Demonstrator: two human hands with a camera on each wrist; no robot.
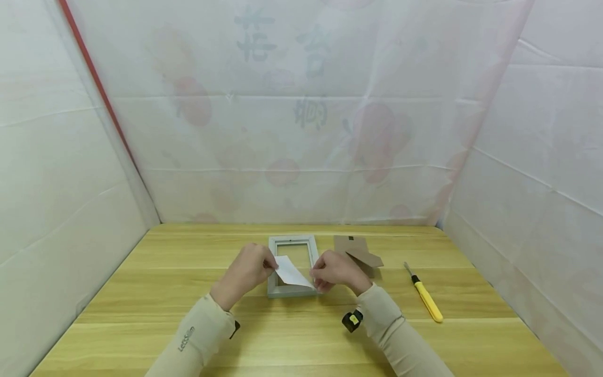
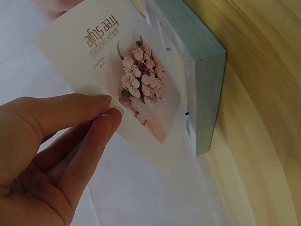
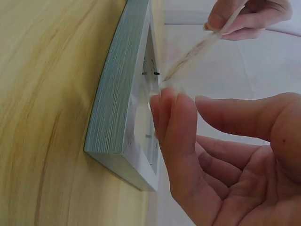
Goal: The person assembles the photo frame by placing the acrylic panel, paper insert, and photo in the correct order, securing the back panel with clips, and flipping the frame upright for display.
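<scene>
White rose-print card [image 2: 136, 77], tilted over grey frame [image 1: 292, 290], pinched by L hand [image 1: 247, 269] & R hand [image 1: 336, 272] fingertips.

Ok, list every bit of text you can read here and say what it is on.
"LetsSlim": on the left sleeve.
Gold heading on the flower card: upside down, stylised, not surely readable; small print under it is too small.
Large faint characters on the backdrop sheet: too washed out to read.

The wooden tabletop [image 1: 301, 335] is viewed from above; the grey rectangular picture frame [image 2: 207, 84] is shared closely by both wrist views.
</scene>
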